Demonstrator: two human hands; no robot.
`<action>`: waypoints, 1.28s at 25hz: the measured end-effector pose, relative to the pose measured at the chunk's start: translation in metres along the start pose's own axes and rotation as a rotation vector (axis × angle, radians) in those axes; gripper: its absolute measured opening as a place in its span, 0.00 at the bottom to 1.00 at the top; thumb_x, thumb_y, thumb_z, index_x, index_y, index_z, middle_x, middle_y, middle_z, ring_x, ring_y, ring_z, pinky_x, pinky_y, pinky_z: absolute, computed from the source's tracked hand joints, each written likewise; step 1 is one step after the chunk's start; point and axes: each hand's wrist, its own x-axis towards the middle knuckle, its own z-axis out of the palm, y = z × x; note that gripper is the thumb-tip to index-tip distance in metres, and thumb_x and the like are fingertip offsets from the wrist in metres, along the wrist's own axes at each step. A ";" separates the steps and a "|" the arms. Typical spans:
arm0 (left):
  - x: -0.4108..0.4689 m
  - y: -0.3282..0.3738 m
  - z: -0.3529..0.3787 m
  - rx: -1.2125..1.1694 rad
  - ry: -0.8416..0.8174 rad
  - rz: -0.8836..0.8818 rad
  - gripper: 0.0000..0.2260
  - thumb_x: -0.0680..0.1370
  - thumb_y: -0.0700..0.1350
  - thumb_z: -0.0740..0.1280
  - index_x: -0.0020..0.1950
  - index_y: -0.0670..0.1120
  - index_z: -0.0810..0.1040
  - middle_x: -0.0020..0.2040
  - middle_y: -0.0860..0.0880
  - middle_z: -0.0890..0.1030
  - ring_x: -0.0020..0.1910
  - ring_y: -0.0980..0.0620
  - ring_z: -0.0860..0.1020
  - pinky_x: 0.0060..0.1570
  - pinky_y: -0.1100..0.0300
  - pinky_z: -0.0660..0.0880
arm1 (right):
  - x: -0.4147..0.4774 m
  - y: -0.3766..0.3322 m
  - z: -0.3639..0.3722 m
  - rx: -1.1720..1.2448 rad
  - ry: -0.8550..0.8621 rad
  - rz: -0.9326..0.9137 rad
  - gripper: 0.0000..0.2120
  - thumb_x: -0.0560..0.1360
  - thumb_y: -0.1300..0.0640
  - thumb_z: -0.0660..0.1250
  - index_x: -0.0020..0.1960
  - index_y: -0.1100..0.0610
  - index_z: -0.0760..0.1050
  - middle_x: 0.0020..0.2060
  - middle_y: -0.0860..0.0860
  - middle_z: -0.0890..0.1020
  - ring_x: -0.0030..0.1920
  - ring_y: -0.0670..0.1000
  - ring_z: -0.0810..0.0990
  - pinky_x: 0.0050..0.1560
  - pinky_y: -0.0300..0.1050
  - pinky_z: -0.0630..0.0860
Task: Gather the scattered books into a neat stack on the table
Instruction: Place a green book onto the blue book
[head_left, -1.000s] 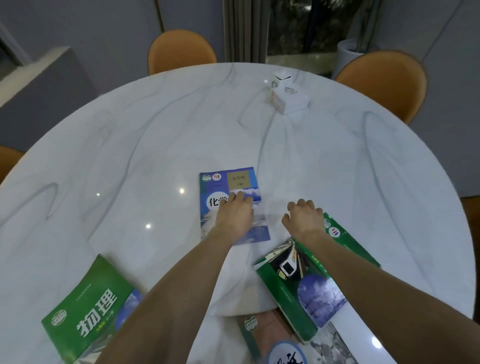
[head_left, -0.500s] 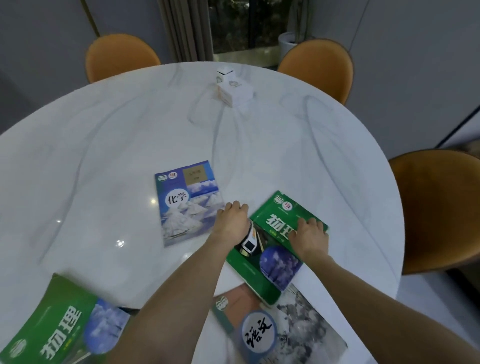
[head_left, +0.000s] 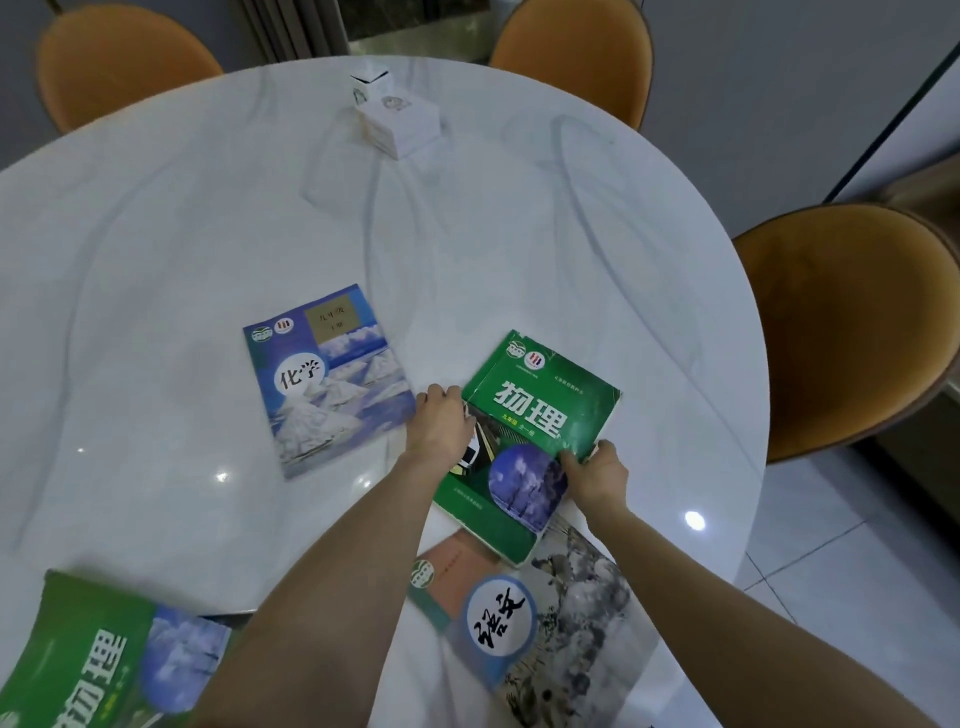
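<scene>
while our left hand (head_left: 440, 422) and right hand (head_left: 597, 470) gripped opposite edges of the green paperback physics book (head_left: 540, 415), it lay on the white marble table (head_left: 156, 234), right of the blue chemistry book (head_left: 324, 379).

Far beyond the hands, small white boxes (head_left: 396, 115) sit on the marble top; three orange chairs (head_left: 847, 332) ring its far and right-hand edges.

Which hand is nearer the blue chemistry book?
Left. The left hand rests just beside the blue chemistry book, at its right edge; the right hand is farther right, across the green physics book.
</scene>
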 end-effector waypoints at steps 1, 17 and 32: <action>0.001 0.000 0.000 -0.033 -0.008 -0.024 0.17 0.79 0.47 0.63 0.66 0.41 0.71 0.63 0.39 0.73 0.63 0.40 0.71 0.61 0.47 0.72 | 0.000 0.000 0.003 0.097 -0.010 0.060 0.21 0.76 0.55 0.65 0.64 0.65 0.68 0.56 0.63 0.79 0.54 0.63 0.79 0.52 0.53 0.77; -0.011 -0.007 -0.038 -0.711 0.026 -0.299 0.11 0.78 0.42 0.67 0.57 0.37 0.77 0.56 0.38 0.81 0.56 0.40 0.79 0.58 0.49 0.76 | -0.004 -0.062 -0.024 0.273 0.063 -0.144 0.13 0.78 0.62 0.62 0.60 0.64 0.74 0.54 0.62 0.81 0.44 0.56 0.77 0.46 0.46 0.74; -0.006 -0.116 -0.103 -0.917 0.337 -0.531 0.05 0.77 0.41 0.67 0.46 0.41 0.80 0.43 0.45 0.79 0.43 0.48 0.75 0.44 0.58 0.73 | 0.000 -0.207 0.062 0.117 -0.263 -0.379 0.12 0.78 0.63 0.61 0.60 0.61 0.75 0.54 0.60 0.83 0.51 0.60 0.83 0.55 0.57 0.81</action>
